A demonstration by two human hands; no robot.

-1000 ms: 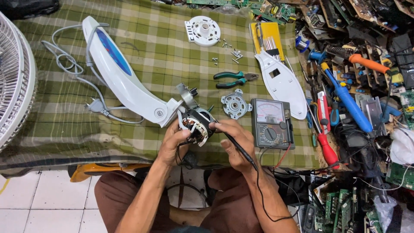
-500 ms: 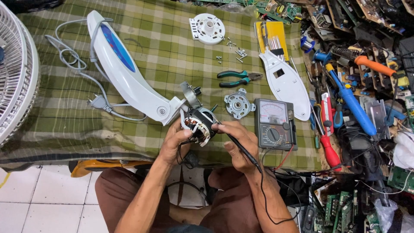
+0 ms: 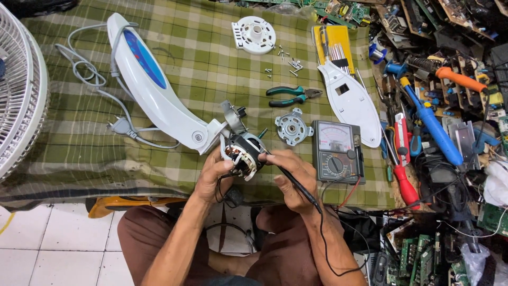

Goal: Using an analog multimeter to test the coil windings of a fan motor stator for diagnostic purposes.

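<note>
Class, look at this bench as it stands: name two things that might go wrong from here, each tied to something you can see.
1. The right hand holds a black probe against the fan motor, steadied by the left hand; a slip might jab a finger or the windings.
2. Loose screws lie scattered on the checked cloth; a nudge could lose them.

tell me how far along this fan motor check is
Done: the fan is opened up, with the white cover, round end plate and screws lying loose on the cloth. In hand: the left hand steadies the motor while the right hand holds a black probe to it, beside the meter. Left: everything is still apart, so reassembly looks untouched.
</note>
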